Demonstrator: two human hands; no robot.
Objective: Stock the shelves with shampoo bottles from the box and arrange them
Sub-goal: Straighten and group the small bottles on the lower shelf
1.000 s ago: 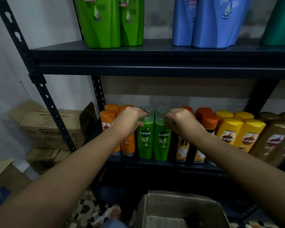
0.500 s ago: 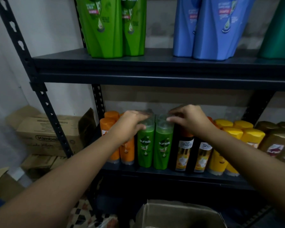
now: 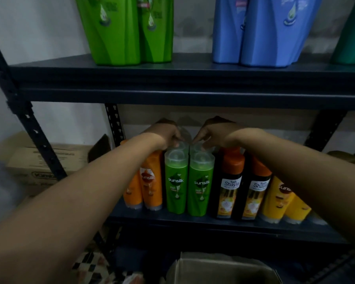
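- Step in hand: arranging, not fetching. Two green Sunsilk bottles (image 3: 176, 181) are stood upright at the front edge of the lower shelf (image 3: 193, 221), touching side by side; a second pair of clear caps (image 3: 181, 147) is seen directly behind, at 12 o'clock of the front pair.
- Left hand (image 3: 164, 133) is reached over the orange Sunsilk bottles (image 3: 151, 181); fingertips are laid on the rear left cap. Grip: fingers bent down onto the cap, but a pinch vs. a mere press can't be told.
- Right hand (image 3: 213, 131) is mirrored on the rear right cap, w/ a finger extended onto it; same doubt re. grip.
- At 3 o'clock of the green pair: black Safi Shayla bottles (image 3: 230, 187), then yellow Sunsilk bottles (image 3: 275, 199).
- Box (image 3: 219, 269) is open at 6 o'clock, below the shelf; contents not visible.
- Next move, as judged: rear pair to be squared w/ the front row, hands withdrawn w/o tipping the caps, then the box reached for more stock.
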